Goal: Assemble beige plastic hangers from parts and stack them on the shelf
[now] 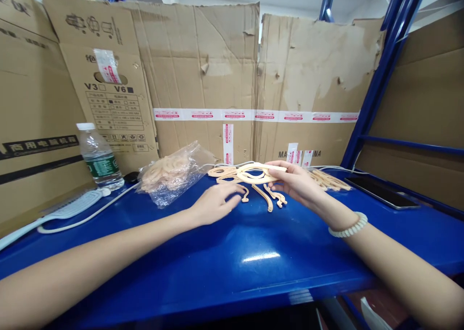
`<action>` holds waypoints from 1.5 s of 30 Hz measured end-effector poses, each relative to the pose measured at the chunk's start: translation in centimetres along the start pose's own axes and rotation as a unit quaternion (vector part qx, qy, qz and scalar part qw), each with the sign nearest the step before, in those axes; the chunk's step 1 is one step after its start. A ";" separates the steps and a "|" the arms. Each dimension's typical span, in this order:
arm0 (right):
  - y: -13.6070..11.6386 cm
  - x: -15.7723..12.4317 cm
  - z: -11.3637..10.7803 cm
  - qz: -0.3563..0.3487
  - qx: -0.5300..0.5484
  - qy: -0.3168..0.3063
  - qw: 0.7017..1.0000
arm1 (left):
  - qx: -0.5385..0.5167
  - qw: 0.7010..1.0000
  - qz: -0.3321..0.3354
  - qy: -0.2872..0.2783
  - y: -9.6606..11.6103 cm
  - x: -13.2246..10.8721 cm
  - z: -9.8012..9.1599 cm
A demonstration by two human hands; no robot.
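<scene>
On the blue bench (253, 257), between tall cardboard walls, a person is busy with thin, peach-colored plastic hooks. Her right hand (299, 182) holds up a flat bunch of hooks (255, 174), just above the bench. The thumb and fingers pinch the bunch at its right edge, closed snugly on it. Her left hand (215, 203) lies flat and loose on the bench, fingers spread a little and holding nothing. Its tips rest next to some loose hooks (270, 197) lying under the bunch. More hooks sit in a pile (328, 179) behind the right hand, and a clear bag (170, 173) on the left has even more inside. These hooks look very light and bendy, and I think they could snap if pulled hard. They are smooth, so a stack may slide apart. Pinching the wide curved part looks safest, not the skinny ends. A water bottle (98, 157) stands far left, and a phone (382, 191) lies far right.
</scene>
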State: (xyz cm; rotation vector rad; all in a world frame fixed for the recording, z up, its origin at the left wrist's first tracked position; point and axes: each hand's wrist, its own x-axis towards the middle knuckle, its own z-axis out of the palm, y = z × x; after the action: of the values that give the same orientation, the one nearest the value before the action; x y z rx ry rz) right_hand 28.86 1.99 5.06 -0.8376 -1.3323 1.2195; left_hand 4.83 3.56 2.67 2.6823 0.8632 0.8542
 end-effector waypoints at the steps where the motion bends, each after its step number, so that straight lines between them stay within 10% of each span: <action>1: -0.1 -0.2 0.2 -0.005 -0.017 -0.014 1.000 | -0.044 0.995 -0.058 0.062 0.4 -0.3 -0.5; 5: -0.1 -1.2 1.8 -0.026 -0.134 -0.073 0.988 | -0.165 0.946 -0.198 0.197 2.6 -1.6 -1.8; 12: 1.1 -2.7 4.3 -0.042 -0.139 -0.179 0.973 | -0.155 0.975 -0.158 0.004 4.8 -3.6 -0.4; 27: 1.0 -1.3 2.0 0.082 -0.065 -0.077 0.991 | -0.370 0.874 -0.219 0.226 2.5 -3.4 -0.4; 36: 1.4 -0.5 0.9 0.028 0.022 -0.007 0.999 | -0.334 0.881 -0.220 0.253 1.1 -3.4 -0.8; 45: 3.1 -1.1 2.8 0.071 0.016 -0.077 0.994 | -0.506 0.818 -0.275 0.014 3.8 -3.5 -0.5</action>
State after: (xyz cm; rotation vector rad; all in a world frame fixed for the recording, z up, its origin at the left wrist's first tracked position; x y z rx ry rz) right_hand 25.82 1.06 2.12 -0.8393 -1.3912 1.4373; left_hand 4.03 -1.54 2.80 1.3991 0.7914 0.8513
